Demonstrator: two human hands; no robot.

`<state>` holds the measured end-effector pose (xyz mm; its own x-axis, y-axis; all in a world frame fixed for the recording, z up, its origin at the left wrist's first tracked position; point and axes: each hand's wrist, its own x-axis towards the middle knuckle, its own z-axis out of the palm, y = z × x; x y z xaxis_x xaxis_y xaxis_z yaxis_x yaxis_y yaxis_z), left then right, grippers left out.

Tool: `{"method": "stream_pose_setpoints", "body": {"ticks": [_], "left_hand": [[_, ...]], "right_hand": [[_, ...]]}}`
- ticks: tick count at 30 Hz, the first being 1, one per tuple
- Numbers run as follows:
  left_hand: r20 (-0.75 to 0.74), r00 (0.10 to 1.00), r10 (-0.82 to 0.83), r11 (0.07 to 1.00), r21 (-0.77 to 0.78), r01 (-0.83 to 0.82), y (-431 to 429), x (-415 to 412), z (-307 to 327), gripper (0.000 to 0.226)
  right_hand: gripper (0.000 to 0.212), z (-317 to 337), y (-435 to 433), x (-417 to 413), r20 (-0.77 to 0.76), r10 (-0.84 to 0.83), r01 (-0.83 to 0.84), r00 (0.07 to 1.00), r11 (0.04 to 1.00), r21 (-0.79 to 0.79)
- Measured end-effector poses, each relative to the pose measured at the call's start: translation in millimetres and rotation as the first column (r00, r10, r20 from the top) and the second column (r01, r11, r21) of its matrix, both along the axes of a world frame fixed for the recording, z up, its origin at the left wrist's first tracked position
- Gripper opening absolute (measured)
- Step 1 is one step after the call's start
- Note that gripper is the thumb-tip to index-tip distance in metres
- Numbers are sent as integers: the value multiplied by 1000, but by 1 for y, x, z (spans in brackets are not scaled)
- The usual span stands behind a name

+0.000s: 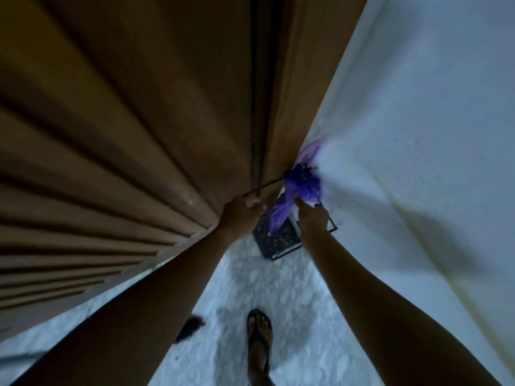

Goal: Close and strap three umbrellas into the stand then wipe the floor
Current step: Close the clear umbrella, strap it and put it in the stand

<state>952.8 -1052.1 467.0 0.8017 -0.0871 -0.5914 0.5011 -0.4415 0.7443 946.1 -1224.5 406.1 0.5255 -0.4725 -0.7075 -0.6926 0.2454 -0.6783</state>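
A purple umbrella (302,188) with a pale pink curved handle stands folded in a black wire stand (281,240) in the corner between door and wall. My left hand (242,210) grips a thin black rod or strap that runs up towards the umbrella's bunched top. My right hand (313,215) touches the purple fabric with its thumb pointing up against it; the other fingers are hidden behind the hand. The lower part of the umbrella sits inside the stand.
A brown panelled wooden door (139,135) fills the left side. A white wall (418,135) fills the right. The speckled pale floor (237,288) lies below, with my foot in a black sandal (259,335) on it.
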Motion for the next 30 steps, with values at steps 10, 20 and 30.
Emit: {"method": "stream_pose_setpoints", "body": {"ticks": [10, 20, 30], "left_hand": [[105, 974, 202, 914, 338, -226, 231, -246, 177, 21], [318, 571, 757, 457, 367, -811, 421, -732, 286, 34], [422, -45, 905, -185, 297, -937, 432, -1121, 324, 33]], "right_hand": [[40, 199, 237, -133, 133, 743, -734, 656, 669, -116], [31, 320, 513, -506, 362, 931, -982, -41, 29, -185], [27, 371, 653, -893, 319, 615, -689, -721, -688, -229]]}}
